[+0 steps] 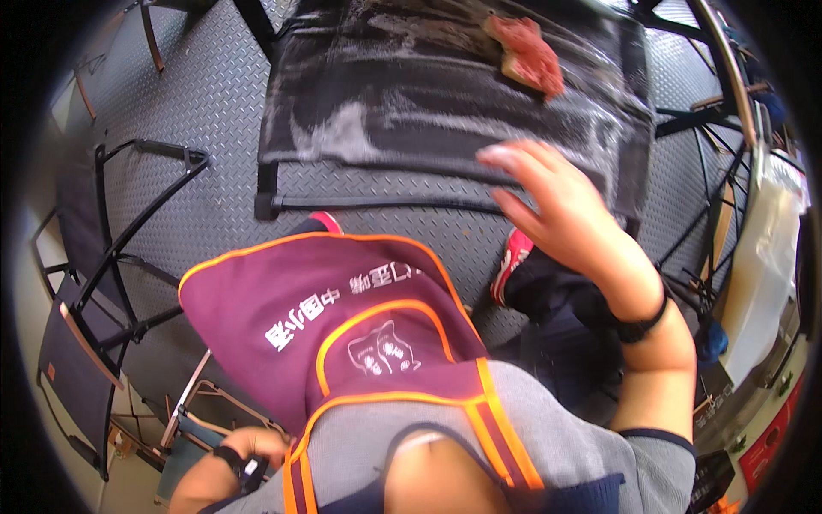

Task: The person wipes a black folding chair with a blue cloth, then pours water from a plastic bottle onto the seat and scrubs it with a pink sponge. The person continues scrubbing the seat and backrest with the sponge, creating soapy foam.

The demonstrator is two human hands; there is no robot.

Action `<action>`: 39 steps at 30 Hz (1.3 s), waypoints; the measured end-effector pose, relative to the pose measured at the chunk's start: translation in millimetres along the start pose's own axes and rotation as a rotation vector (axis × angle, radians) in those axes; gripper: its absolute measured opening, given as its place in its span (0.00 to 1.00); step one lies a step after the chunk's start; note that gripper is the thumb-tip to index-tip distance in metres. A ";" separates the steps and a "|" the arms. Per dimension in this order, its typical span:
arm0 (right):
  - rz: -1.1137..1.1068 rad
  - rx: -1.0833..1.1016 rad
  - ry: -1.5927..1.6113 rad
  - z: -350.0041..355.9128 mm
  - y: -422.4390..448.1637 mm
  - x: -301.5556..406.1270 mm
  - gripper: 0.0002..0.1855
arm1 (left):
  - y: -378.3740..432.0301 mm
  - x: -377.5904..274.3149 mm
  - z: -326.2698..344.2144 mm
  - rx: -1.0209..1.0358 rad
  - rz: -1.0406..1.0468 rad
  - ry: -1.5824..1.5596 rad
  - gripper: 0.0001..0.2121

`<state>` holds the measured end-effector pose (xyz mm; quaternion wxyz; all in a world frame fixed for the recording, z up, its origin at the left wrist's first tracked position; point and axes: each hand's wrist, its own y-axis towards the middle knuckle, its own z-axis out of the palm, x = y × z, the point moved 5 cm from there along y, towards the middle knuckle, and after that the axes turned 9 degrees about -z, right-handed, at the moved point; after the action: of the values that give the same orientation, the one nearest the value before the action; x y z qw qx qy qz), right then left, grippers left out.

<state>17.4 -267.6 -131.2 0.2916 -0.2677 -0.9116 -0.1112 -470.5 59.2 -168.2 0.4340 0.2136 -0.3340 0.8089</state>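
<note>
My right hand [549, 196], slightly blurred, is raised over the near right part of a wet black fabric panel [443, 122] on a dark frame. Its fingers are apart with nothing between them. Whitish foam streaks the panel. Farther away on it lies a pink and cream sponge or cloth [530, 56], not touched by either hand. At the lower left, my left hand [260, 443] is bent in beside the edge of my maroon apron [257, 327]; its fingers are mostly hidden. A dark watch is on that wrist, a black band on the right one.
Black-framed folding chairs [83, 366] stand along the left. More dark frame legs [703, 122] and a translucent plastic container or sheet [761, 270] are at the right. The floor is grey diamond-pattern plate [212, 109]. My red shoe [512, 263] is near the panel's front bar [392, 203].
</note>
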 end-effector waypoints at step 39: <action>0.382 -0.195 -0.338 -11.7 32.2 -73.8 0.22 | -323.0 -287.2 31.2 -0.531 1.757 -0.368 0.19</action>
<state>91.4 -276.2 -163.8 0.1238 -0.4765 -0.8652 -0.0949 -43.1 5.1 -214.6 -0.3579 -0.0969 -0.6130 0.6977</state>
